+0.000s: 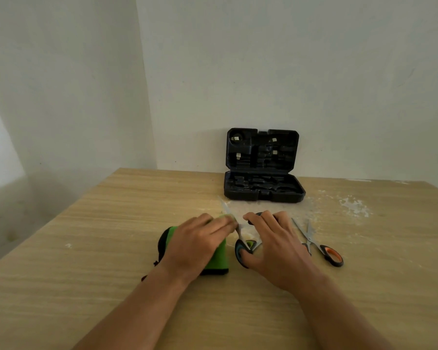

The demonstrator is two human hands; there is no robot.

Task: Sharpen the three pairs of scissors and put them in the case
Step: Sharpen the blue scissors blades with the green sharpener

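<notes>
Head view. The wooden table (91, 248) carries the work. The left hand (195, 246) lies over a green sharpener (219, 258) at centre, fingers fairly straight and pressing it down. At about three o'clock from it, the right hand (271, 246) holds the scissors with green-and-black handles (244, 248), thumb curled at the handle loop, fingers reaching to the second loop. One blade points toward eleven o'clock and passes under the left fingertips; blur hides whether it sits in a slot.

Further toward three o'clock lie the orange-handled scissors (331, 256), untouched. Metal beside the right hand may be the third pair, but that hand covers most of it. At twelve o'clock stands the open black case (263, 188), lid against the wall; no scissors show in its tray.

Assessment: sharpening appears to be on the first pair. Nothing is cased; most of the task remains.
</notes>
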